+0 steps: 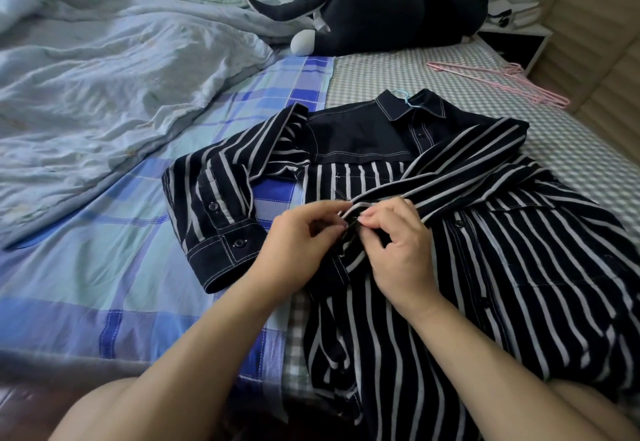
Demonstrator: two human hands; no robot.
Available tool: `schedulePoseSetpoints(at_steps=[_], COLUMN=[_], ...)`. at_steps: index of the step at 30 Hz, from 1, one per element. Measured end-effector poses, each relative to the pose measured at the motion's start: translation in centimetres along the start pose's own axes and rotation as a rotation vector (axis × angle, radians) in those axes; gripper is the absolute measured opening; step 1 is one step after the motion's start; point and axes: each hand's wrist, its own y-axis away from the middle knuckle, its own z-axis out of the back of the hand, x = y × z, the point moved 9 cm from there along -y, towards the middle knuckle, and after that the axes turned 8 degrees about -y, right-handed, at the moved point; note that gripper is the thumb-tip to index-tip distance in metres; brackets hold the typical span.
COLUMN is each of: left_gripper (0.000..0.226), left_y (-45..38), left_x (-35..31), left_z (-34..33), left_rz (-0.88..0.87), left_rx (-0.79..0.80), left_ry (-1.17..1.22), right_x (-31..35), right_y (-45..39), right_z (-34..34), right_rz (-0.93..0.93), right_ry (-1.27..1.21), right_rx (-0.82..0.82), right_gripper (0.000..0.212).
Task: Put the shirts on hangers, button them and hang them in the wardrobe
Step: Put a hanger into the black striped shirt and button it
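**Both hands pinching the placket of the striped shirt**

We see our left hand (304, 236) and right hand (394, 239) meeting at the middle of the striped shirt (485, 267), which lies front-up on the bed (121, 267). Both hands are curled narrow: the left thumb and forefinger pinch one edge of the shirt front, and the right fingertips pinch the opposite edge, the two hands almost touching. We cannot tell whether a button sits between the fingers; the fingertips hide that spot.

The shirt's dark collar (415, 108) points away from us, and a light blue hanger hook (408, 100) pokes out of it. The top button below the collar looks fastened. The left-side sleeve (214, 198) is folded down beside the body, its cuff (228, 253) just beside our left wrist. The other sleeve (467, 160) lies diagonally across the chest and reaches our hands, covering part of the front.

Farther off, pink hangers (498, 82) lie on the checked sheet (381, 73) near the right wall, well apart from the shirt. A dark plush cat (374, 14) rests across the head of the bed, and a pale blue quilt (104, 76) is bunched at the left.
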Motion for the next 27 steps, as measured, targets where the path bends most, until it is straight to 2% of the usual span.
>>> schedulePoseSetpoints(at_steps=[3, 6, 8, 11, 15, 23, 27], left_gripper=[0.034, 0.026, 0.023, 0.02, 0.021, 0.019, 0.021], left_y=[-0.6, -0.9, -0.9, -1.1, -2.1, -2.4, -2.4], left_x=[-0.9, -2.3, -2.8, -3.1, -2.4, -3.4, -3.3], left_z=[-0.4, -0.6, -0.7, -0.8, -1.2, -1.7, -1.7], left_rz=[-0.14, -0.347, -0.414, -0.386, -0.302, -0.382, -0.38], left_rx=[0.108, 0.127, 0.129, 0.152, 0.261, 0.326, 0.351], left_ry=[-0.1, -0.32, -0.402, -0.417, -0.397, -0.389, -0.373], right_x=[-0.1, -0.1, 0.0, 0.0, -0.6, -0.4, -0.5], right_y=[0.2, 0.3, 0.3, 0.2, -0.2, -1.3, -1.5], right_z=[-0.1, -0.2, -0.3, -0.4, -0.2, -0.2, -0.2], right_rz=[0.005, 0.03, 0.032, 0.024, -0.043, -0.067, -0.107], right_ry=[-0.036, -0.025, -0.005, 0.0, -0.073, -0.031, -0.018], right_rx=[0.025, 0.053, 0.062, 0.099, 0.203, 0.42, 0.423], right_gripper=[0.013, 0.011, 0.011, 0.012, 0.014, 0.017, 0.016])
